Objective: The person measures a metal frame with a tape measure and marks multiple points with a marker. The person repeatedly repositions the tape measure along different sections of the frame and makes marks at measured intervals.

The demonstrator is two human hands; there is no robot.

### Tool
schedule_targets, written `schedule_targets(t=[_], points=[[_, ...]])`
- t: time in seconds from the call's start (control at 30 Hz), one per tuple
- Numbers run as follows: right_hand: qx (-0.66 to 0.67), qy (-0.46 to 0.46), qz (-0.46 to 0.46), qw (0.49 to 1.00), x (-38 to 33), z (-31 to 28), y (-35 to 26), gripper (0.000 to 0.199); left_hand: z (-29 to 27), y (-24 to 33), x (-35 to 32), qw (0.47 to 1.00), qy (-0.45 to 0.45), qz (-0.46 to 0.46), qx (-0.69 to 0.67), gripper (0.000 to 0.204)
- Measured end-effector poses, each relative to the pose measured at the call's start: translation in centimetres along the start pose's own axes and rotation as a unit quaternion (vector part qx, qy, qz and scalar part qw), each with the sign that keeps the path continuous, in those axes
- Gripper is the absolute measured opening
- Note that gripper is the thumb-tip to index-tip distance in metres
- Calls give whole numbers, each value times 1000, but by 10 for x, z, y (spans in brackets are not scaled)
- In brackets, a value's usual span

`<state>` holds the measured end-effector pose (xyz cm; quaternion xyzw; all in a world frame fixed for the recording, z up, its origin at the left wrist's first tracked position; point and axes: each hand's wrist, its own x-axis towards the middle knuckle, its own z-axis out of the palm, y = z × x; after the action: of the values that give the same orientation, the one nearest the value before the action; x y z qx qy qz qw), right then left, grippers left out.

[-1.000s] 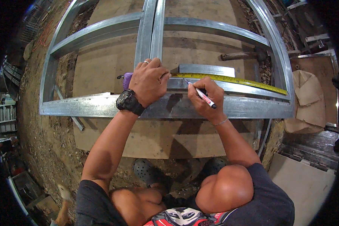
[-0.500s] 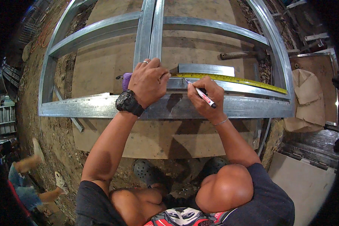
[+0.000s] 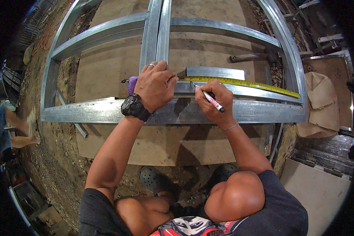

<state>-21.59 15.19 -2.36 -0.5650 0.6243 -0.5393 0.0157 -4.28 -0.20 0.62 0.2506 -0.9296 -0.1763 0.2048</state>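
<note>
My left hand (image 3: pixel 157 85), wearing a black watch and a ring, is closed around a tape measure with a purple case (image 3: pixel 132 85), which is mostly hidden under it. From that hand the yellow tape blade (image 3: pixel 247 83) runs right along a narrow silver metal channel (image 3: pixel 259 93), reaching near the frame's right corner. My right hand (image 3: pixel 218 100) grips a white marker (image 3: pixel 212 101) with a dark cap on its rear end. The marker's tip touches or nearly touches the channel beside the blade. Nearest me, the wide bottom rail (image 3: pixel 82 112) of a metal frame passes below both hands.
A short metal channel piece (image 3: pixel 216 72) lies just beyond the blade. Farther off rests a hammer (image 3: pixel 247 58) on the brown board (image 3: pixel 110 74) inside the frame. Two upright channels (image 3: pixel 156 35) stand mid-frame. Crumpled brown paper (image 3: pixel 322 102) sits at right; another person's legs (image 3: pixel 19 129) show at left.
My two hands, the tape and the frame stay almost still, with only a slight shift of the marker. The other person's legs at the left edge have moved farther up the picture.
</note>
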Motion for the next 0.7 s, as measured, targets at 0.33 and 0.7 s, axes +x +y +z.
schedule_targets(t=[0.33, 0.7], points=[[4, 12, 6, 1000, 0, 1, -1, 21, -1, 1, 1, 1000, -5, -2, -3, 12], [-180, 9, -30, 983, 15, -25, 13, 25, -2, 2, 1, 1000, -3, -12, -15, 12]])
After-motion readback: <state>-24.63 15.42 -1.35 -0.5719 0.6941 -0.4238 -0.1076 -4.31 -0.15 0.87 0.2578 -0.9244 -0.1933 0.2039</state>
